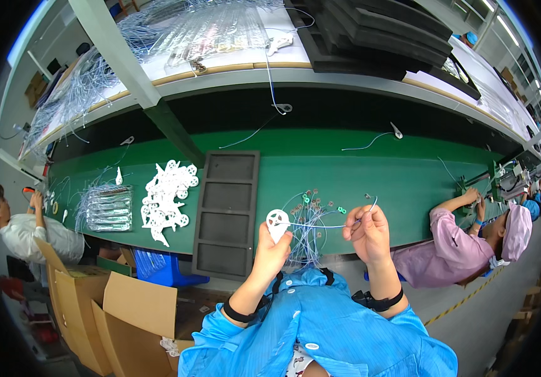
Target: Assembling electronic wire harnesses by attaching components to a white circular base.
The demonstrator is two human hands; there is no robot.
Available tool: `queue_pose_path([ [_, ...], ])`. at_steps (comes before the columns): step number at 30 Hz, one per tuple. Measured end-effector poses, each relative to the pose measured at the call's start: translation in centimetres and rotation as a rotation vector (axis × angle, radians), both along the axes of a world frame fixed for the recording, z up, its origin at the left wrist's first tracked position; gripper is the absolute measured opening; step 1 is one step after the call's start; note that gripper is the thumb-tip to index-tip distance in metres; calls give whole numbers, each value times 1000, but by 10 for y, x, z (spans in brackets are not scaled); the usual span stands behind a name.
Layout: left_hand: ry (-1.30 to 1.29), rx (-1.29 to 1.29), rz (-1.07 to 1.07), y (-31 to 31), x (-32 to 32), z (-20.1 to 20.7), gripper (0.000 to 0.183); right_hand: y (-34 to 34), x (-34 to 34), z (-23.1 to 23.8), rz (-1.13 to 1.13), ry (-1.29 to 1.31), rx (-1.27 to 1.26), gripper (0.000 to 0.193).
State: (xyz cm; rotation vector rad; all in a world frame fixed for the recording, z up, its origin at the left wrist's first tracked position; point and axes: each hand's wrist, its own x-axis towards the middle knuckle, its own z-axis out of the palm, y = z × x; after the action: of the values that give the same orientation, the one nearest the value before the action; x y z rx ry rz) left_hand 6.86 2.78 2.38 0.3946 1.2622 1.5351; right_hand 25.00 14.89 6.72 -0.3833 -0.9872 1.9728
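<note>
Left hand (271,252) grips the white plastic part (276,220) over the green bench (358,173), just left of the wire bunch (306,242), right hand (371,235) pinches the wire (318,225) running from it; probably best kept lightly taut, not yanked.

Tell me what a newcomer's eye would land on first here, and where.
Probably the left hand at lower middle, holding a white part, with a thin wire stretched from it to the right hand. Next, the pile of white parts on the green table, left of the black divided tray. The dark stack on the shelf above also stands out.
</note>
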Motion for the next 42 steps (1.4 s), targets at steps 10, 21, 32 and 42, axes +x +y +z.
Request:
queue_pose_path([
  [10,90,164,-144,-3,3,29,46,-30,-51,-19,-133,-544,811,10],
  [21,265,40,-79,-18,-13,16,17,5,-43,-23,88,324,-530,24],
  [32,214,-28,72,-28,-27,4,14,-1,-41,2,58,68,-238,31],
  [42,181,239,3,-13,1,54,39,-30,-72,2,-105,-316,636,31],
])
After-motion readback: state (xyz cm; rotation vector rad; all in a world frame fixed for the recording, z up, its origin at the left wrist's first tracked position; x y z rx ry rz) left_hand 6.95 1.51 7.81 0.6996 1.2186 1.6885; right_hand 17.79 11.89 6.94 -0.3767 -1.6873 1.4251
